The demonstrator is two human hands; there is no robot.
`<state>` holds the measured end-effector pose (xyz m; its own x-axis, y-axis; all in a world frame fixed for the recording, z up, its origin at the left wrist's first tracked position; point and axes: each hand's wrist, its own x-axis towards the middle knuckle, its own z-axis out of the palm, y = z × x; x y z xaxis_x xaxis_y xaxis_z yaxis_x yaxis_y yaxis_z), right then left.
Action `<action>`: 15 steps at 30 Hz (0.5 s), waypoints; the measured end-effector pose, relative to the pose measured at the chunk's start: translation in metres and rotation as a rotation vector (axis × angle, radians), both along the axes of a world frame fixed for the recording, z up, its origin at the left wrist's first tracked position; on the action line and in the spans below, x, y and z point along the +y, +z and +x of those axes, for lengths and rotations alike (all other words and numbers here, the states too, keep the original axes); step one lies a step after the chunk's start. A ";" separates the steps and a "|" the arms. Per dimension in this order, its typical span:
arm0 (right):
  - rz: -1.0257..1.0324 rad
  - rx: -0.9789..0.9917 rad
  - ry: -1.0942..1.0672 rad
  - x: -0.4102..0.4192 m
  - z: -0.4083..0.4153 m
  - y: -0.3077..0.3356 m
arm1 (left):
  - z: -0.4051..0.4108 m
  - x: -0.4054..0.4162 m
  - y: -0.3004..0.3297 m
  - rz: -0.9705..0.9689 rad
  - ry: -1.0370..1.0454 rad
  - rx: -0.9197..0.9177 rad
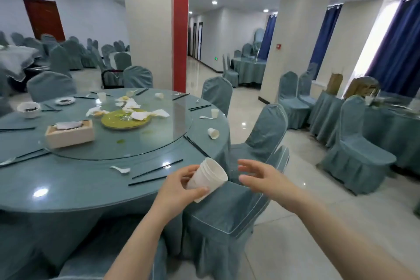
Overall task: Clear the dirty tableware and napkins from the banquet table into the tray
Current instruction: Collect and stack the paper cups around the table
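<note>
Left fingers [200,190]: curled round a stack of white paper cups [208,179], thumb along the near side, the other fingertips wrapped over the far side.
Left hand [179,186]: grips the stack by its lower part, above the near edge of the table.
Stack of white paper cups: smooth, matte, tapered cones nested one in another; several rolled rims show as rings near the mouth. It is tilted, mouth up and to the right.
Right fingers [246,167]: spread and nearly straight, holding nothing.
Right hand [261,177]: open, palm turned toward the stack, just beside its mouth and not touching it.
Chair [227,218]: under both hands, draped in a soft blue-grey fabric cover with pale piping.
Banquet table [68,188]: round, with a glossy blue-grey top that reflects the ceiling lights.
Glass turntable [159,134]: clear, round, in the table's middle, with green smears on it.
Yellow-green plate [125,120]: round and shallow, on the turntable, with crumpled white napkins [141,115] on and around it.
Tissue box [69,134]: pale, rectangular, on the turntable's left.
Loose paper cup [213,133]: lying on its side near the table's right edge.
Chopsticks [156,168]: thin dark pairs, set round the table's rim.
White spoon [120,169]: glossy, left of the near chopsticks.
White bowl [28,109]: round, at the far left, with dark scraps inside.
</note>
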<state>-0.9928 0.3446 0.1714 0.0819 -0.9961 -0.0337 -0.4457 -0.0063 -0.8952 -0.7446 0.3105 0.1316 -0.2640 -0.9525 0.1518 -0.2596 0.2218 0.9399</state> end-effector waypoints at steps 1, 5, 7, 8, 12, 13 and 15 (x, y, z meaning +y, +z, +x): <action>-0.012 -0.024 -0.044 -0.002 -0.024 0.001 | -0.014 -0.005 -0.001 0.010 0.031 0.027; -0.035 -0.109 -0.208 -0.017 -0.102 0.000 | -0.058 -0.033 -0.003 0.048 0.130 0.119; -0.043 -0.129 -0.262 -0.029 -0.133 -0.004 | -0.076 -0.050 -0.004 0.067 0.185 0.155; -0.049 -0.142 -0.280 -0.037 -0.146 -0.006 | -0.084 -0.061 -0.004 0.071 0.211 0.169; -0.080 -0.213 -0.339 -0.078 -0.197 -0.008 | -0.121 -0.112 -0.004 0.055 0.310 0.227; -0.088 -0.234 -0.351 -0.092 -0.210 -0.008 | -0.131 -0.127 -0.005 0.044 0.322 0.232; -0.096 -0.248 -0.349 -0.124 -0.235 -0.008 | -0.153 -0.159 -0.007 0.030 0.346 0.247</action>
